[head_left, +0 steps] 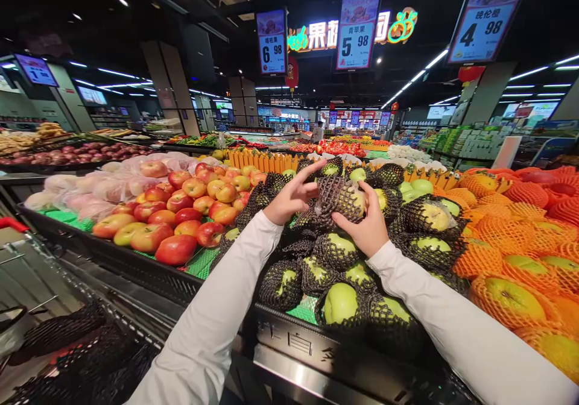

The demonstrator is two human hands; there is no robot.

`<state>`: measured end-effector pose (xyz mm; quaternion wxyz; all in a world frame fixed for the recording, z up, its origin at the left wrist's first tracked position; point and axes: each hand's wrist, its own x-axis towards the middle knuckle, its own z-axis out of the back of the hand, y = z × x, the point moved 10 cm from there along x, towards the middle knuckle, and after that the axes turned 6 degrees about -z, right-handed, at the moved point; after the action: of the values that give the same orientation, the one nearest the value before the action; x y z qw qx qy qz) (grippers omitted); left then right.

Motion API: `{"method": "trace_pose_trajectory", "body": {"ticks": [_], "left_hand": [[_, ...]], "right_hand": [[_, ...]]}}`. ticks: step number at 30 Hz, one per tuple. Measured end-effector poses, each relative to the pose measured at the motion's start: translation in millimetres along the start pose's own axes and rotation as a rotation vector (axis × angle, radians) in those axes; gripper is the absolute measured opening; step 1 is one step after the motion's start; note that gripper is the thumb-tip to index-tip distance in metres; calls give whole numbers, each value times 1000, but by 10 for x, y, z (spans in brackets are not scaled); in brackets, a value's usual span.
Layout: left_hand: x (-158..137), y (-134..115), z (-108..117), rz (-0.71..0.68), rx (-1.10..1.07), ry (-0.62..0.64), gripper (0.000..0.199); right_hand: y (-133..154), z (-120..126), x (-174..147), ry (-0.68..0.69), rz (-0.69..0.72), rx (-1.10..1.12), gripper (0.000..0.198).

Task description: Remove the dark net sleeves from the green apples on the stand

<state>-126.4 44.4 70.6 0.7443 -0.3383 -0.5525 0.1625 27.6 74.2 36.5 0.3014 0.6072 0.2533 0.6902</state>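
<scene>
Above the pile of green apples, my right hand (pixel 367 224) grips a green apple in a black foam net (pixel 341 201), with the thumb in front and the fingers along its right side. Something clear and shiny, like plastic film, shows on its upper part. My left hand (pixel 292 195) is just left of it, fingers stretched out and apart; whether a fingertip touches the net I cannot tell. Below both hands lie more netted green apples (pixel 337 248), and one green apple (pixel 340 304) at the front edge bulges out of its net.
Red-yellow apples (pixel 176 218) and pale bagged fruit (pixel 76 188) lie to the left. Orange-netted fruit (pixel 511 296) fills the right side. A black crate edge (pixel 316 339) runs along the front. A shopping cart (pixel 31 266) stands at lower left. Price screens (pixel 357 31) hang overhead.
</scene>
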Motion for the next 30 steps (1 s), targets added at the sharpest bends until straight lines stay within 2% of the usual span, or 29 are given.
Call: {"method": "trace_pose_trajectory", "body": {"ticks": [3, 8, 14, 20, 25, 27, 30], "left_hand": [[-13, -4, 53, 36, -155, -108, 91], [-20, 59, 109, 74, -164, -236, 85], [-34, 116, 185, 102, -114, -241, 85], [-25, 120, 237, 76, -1, -260, 83], [-38, 107, 362, 79, 16, -340, 56], [-45, 90, 359, 82, -22, -325, 53], [-43, 83, 282, 91, -65, -251, 63]], "right_hand": [[52, -6, -11, 15, 14, -22, 89], [67, -92, -26, 112, 19, -60, 93], [114, -120, -40, 151, 57, -72, 90], [145, -99, -52, 119, 50, -47, 88], [41, -24, -34, 19, -9, 18, 85], [-6, -30, -24, 23, -28, 46, 82], [-17, -54, -17, 59, -18, 37, 81]]}}
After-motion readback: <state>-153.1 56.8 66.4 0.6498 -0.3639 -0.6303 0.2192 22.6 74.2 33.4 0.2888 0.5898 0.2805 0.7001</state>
